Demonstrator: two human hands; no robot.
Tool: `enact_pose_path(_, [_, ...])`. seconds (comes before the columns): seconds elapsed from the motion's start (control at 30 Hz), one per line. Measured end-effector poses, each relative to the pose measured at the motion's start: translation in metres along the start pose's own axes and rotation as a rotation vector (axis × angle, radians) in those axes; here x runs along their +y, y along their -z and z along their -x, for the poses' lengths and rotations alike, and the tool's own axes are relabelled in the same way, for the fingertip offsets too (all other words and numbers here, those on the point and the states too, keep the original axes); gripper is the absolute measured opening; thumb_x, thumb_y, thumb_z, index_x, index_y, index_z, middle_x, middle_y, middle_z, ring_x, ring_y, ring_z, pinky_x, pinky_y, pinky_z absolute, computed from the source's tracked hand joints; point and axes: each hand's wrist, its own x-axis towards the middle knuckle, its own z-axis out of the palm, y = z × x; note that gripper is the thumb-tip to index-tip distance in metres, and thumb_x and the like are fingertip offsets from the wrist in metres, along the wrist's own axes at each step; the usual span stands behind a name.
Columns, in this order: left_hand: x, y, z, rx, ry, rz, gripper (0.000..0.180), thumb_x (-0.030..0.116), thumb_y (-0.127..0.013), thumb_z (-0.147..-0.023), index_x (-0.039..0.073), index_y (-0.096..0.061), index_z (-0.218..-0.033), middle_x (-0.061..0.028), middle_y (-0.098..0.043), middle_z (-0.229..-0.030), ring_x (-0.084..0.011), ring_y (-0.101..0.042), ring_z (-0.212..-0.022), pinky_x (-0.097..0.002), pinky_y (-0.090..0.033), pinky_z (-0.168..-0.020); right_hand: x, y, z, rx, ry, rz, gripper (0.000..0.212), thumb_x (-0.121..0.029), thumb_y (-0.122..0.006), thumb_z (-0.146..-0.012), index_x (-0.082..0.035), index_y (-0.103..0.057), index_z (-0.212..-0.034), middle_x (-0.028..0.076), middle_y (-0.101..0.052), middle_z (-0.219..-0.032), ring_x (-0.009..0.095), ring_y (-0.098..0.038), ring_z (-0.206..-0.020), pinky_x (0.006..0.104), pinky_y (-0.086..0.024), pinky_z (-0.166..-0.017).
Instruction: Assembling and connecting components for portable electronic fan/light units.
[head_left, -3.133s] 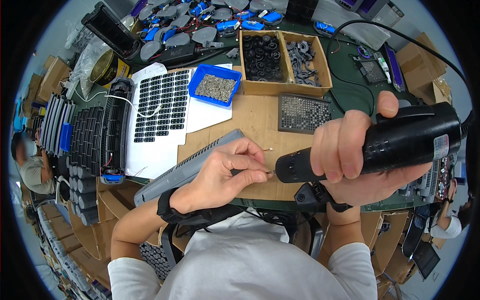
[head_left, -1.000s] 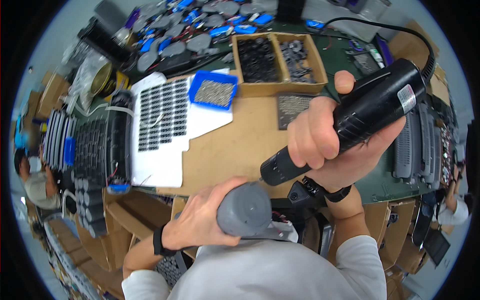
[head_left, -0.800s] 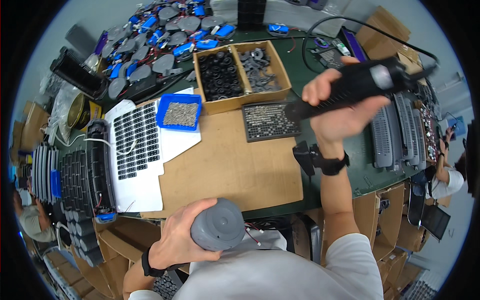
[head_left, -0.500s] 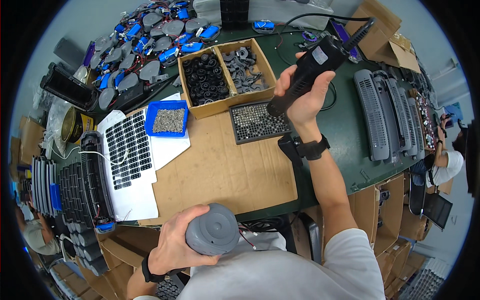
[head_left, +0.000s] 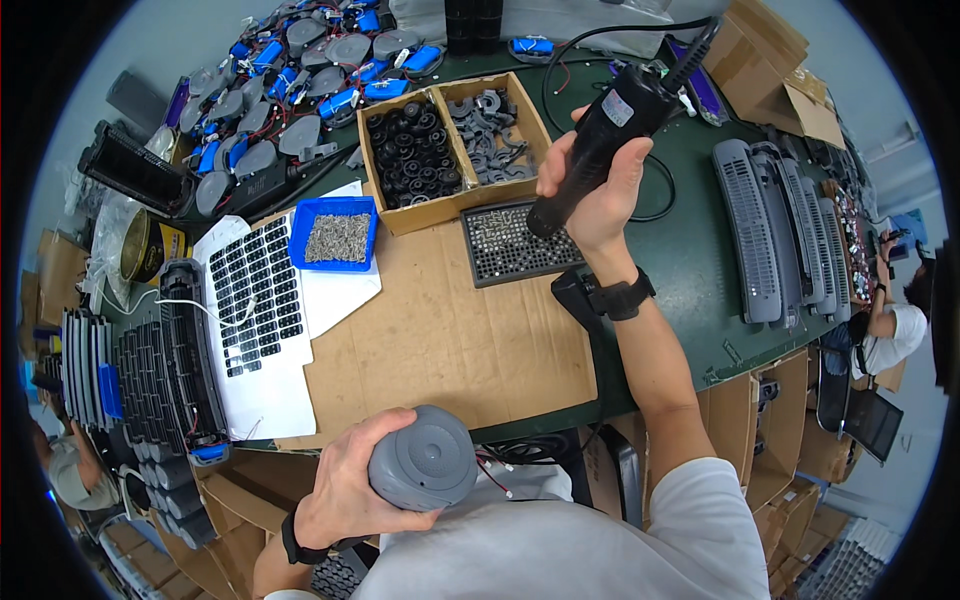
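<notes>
My left hand [head_left: 350, 480] grips a grey round plastic housing [head_left: 425, 458] near my body, just off the table's front edge. Thin wires with a small connector come out from under its right side. In my right hand [head_left: 605, 205] is a black electric screwdriver [head_left: 605, 135], its cord rising from the back end. The tool slants down to the left, its lower end over the black screw tray [head_left: 490, 255]. That tray has a grid of holes, many filled with small screws. The screwdriver's bit cannot be made out.
A cardboard box [head_left: 432, 218] with black round parts and grey brackets stands behind the tray. Left of it are a blue bin [head_left: 374, 240] of screws and a sheet of black pieces [head_left: 255, 300]. Grey slotted housings [head_left: 745, 230] stand right; battery assemblies [head_left: 300, 135] are heaped far left.
My right hand and the screwdriver have shifted slightly left, and the tool's lower end sits a little lower. My left hand with the grey housing has barely moved.
</notes>
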Motion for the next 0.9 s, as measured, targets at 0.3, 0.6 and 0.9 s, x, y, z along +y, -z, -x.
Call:
enact_pose_path(0.3, [0.004,0.002,0.0,0.006,0.004,0.007,0.089,0.022,-0.09,-0.053,0.008,-0.045,-0.129,-0.0172,-0.067,-0.109,-0.0338,-0.068,-0.094,-0.0401,-0.054,-0.083,-0.004,-0.003,0.006,-0.117,-0.056,0.108,0.083,-0.08,-0.025,-0.087,-0.006,-0.045,-0.118,0.007,-0.05,-0.065,0.017,-0.048,-0.054,0.0306,-0.042,-0.054])
enact_pose_path(0.6, [0.006,0.008,0.004,-0.025,0.059,-0.059,0.093,0.019,-0.09,-0.051,0.007,-0.042,-0.131,-0.0159,-0.065,-0.11,-0.0298,-0.067,-0.1,-0.0388,-0.051,-0.09,-0.067,-0.016,0.0,-0.182,0.139,-0.374,0.091,-0.086,-0.025,-0.083,-0.007,-0.046,-0.123,0.006,-0.051,-0.069,0.018,-0.048,-0.057,0.0328,-0.043,-0.056])
enact_pose_path(0.9, [0.001,0.006,0.005,0.009,0.01,0.054,0.086,0.022,-0.084,-0.055,0.011,-0.046,-0.131,-0.0141,-0.062,-0.118,-0.0352,-0.064,-0.102,-0.0407,-0.052,-0.088,-0.1,-0.093,0.047,-0.392,-0.225,-0.896,0.051,-0.045,-0.043,-0.098,-0.001,-0.042,-0.124,0.001,-0.05,-0.067,0.013,-0.048,-0.051,0.028,-0.043,-0.051])
